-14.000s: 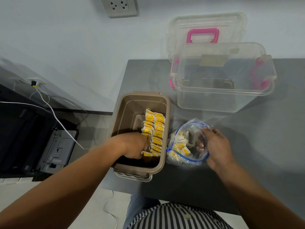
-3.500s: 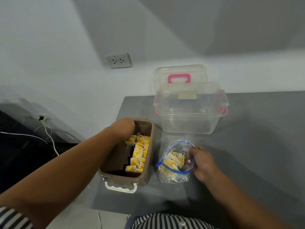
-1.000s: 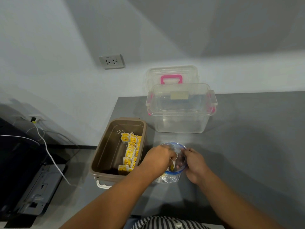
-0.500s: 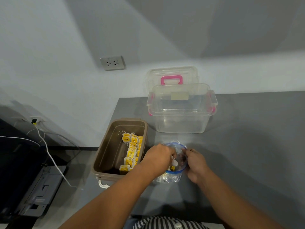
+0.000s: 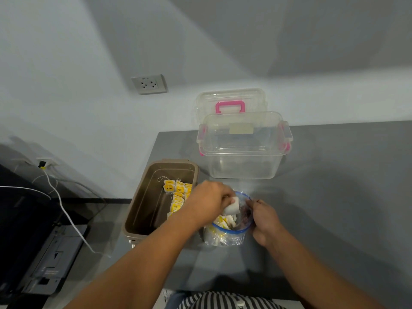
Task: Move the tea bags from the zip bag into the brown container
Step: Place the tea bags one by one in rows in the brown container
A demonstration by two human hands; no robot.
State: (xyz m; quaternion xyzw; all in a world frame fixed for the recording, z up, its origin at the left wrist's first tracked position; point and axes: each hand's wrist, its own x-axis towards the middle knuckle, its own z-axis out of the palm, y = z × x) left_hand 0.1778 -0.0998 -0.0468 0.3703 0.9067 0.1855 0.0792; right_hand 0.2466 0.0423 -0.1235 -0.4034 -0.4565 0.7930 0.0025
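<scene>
The brown container (image 5: 142, 204) stands at the table's left edge with a row of yellow-tagged tea bags (image 5: 177, 194) along its right side. Just right of it sits the clear zip bag (image 5: 227, 236) with a blue rim, several tea bags still inside. My left hand (image 5: 208, 202) is over the bag's mouth and pinches a white tea bag (image 5: 231, 208) lifted just above the rim. My right hand (image 5: 263, 219) grips the bag's right rim and holds it open.
A clear plastic box (image 5: 243, 148) with pink latches stands behind the bag, its lid (image 5: 230, 103) with a pink handle leaning on the wall. A printer (image 5: 44, 259) and white cable (image 5: 66, 217) lie below the table's left edge. Bare grey table (image 5: 334, 197) stretches right.
My left hand has risen out of the zip bag with a white tea bag pinched in it. My right hand stays on the bag's rim.
</scene>
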